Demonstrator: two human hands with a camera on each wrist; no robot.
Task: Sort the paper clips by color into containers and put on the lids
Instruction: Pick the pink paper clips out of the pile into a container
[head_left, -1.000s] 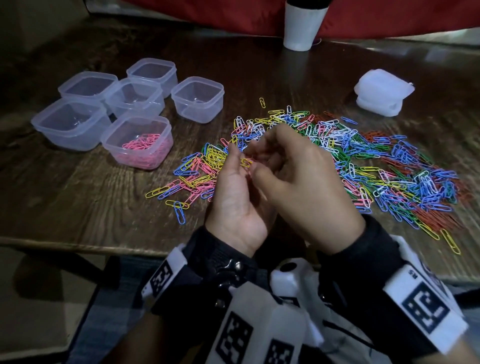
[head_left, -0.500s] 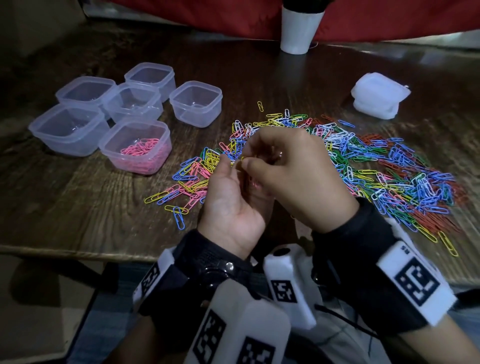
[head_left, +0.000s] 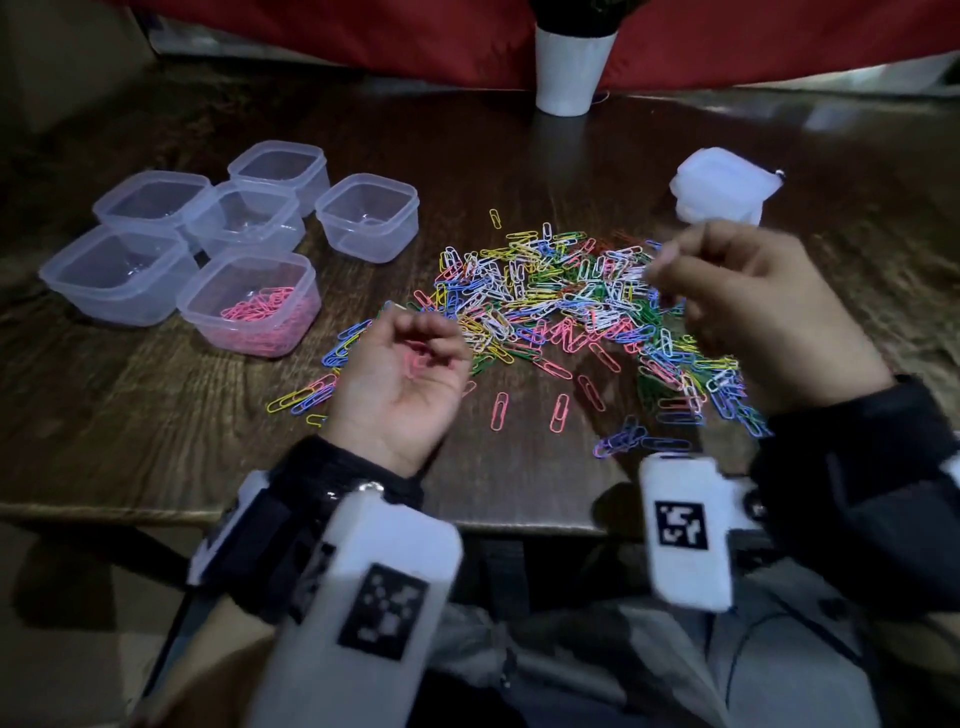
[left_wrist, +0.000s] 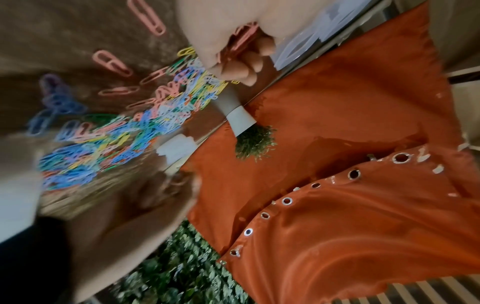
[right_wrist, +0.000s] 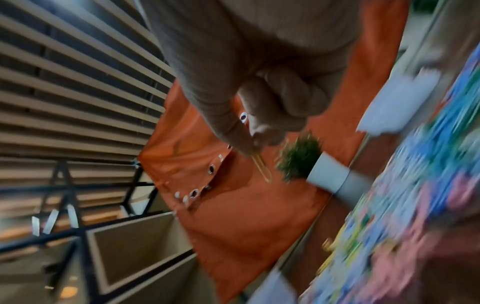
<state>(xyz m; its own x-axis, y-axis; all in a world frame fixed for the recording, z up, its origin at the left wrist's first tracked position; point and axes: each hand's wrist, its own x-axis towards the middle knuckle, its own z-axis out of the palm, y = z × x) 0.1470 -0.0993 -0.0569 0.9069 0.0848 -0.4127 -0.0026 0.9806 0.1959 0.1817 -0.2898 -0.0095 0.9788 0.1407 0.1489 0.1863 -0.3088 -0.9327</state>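
Now the left hand (head_left: 402, 374) cupped pink clips (head_left: 415, 358) in curled fingers, the pink-clip container (head_left: 249, 304) just beyond it; the right hand (head_left: 748, 312) pinched a yellow clip (right_wrist: 262, 167) above the mixed pile (head_left: 561, 301).

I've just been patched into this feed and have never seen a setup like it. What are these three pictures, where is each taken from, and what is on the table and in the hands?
No robot here: a person wears three cameras. The head view looks down at the table; the others look along each wrist. The left hand cups pink paper clips. The right hand pinches a yellow paper clip. A mixed pile of paper clips lies in the middle. To the left stand six clear containers; one container holds pink clips. The stacked lids sit far right, a white pot behind.
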